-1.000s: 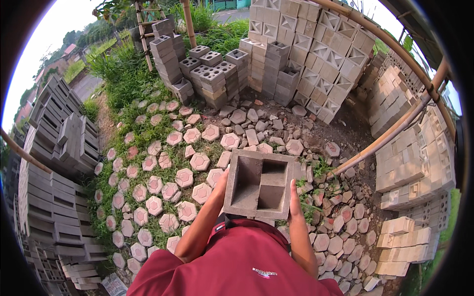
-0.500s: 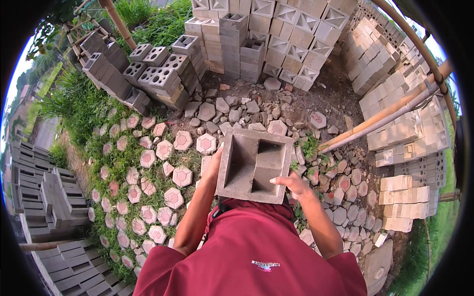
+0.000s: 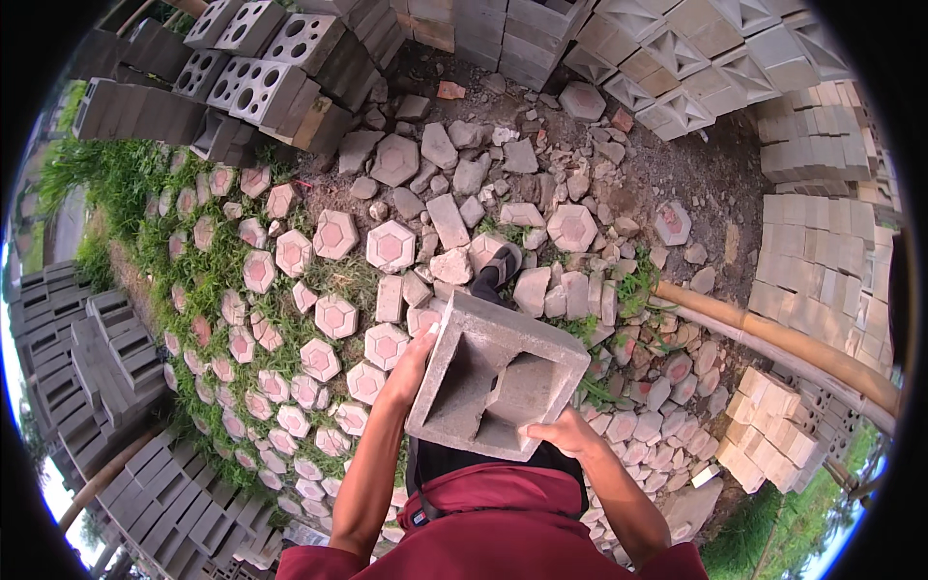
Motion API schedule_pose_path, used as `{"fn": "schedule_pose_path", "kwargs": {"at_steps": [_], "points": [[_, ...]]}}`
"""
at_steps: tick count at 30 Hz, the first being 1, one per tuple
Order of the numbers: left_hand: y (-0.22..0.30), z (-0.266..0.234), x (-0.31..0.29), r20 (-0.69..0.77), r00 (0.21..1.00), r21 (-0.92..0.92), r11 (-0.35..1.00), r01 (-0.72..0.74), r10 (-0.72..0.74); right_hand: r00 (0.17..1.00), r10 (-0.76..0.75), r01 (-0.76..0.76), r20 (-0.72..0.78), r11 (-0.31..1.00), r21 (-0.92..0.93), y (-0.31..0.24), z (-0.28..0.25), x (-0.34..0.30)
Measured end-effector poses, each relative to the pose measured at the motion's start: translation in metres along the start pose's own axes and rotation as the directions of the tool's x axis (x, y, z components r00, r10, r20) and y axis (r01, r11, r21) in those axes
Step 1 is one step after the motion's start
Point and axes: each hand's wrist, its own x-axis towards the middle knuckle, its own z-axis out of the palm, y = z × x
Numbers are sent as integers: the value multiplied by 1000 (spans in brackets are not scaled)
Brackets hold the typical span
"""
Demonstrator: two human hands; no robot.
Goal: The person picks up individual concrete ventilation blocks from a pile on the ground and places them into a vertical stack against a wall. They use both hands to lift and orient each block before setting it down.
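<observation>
A square grey concrete block (image 3: 517, 338) with inner dividing walls and deep hollows is held in front of my waist, tilted. My left hand (image 3: 414, 362) grips its left side, the fingers partly hidden beyond the edge. At the lower right corner, my right hand (image 3: 565, 433) is closed on the rim, thumb over the front edge and the other fingers out of sight. Just beyond the block, one sandaled foot (image 3: 498, 271) stands on the stones.
Hexagonal pavers (image 3: 335, 316) lie in grass on the left, with loose rubble (image 3: 471, 174) ahead. Round-holed blocks (image 3: 259, 87) are stacked far left, patterned blocks (image 3: 677, 53) far right. A bamboo pole (image 3: 773, 333) slants across the right. Grey blocks (image 3: 97, 372) line the left edge.
The block has come lower in view and tilted, still in both hands. My view has turned, and a foot now shows beyond the block.
</observation>
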Motion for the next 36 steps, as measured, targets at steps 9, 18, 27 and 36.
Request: {"fn": "schedule_pose_path", "kwargs": {"at_steps": [9,18,27,36], "points": [[110,40,139,27,998,108,992,-65,62,993,108,-107,-44,994,15,-129,-78,90],[241,58,210,-46,996,323,944,-60,79,967,238,-251,-95,952,-173,-244,-93,152],[324,10,321,220,975,-78,997,10,7,965,184,-188,-186,982,-4,-340,-90,227],[338,110,397,24,991,-933,352,69,-130,928,79,-58,-364,996,67,-426,-140,317]]}}
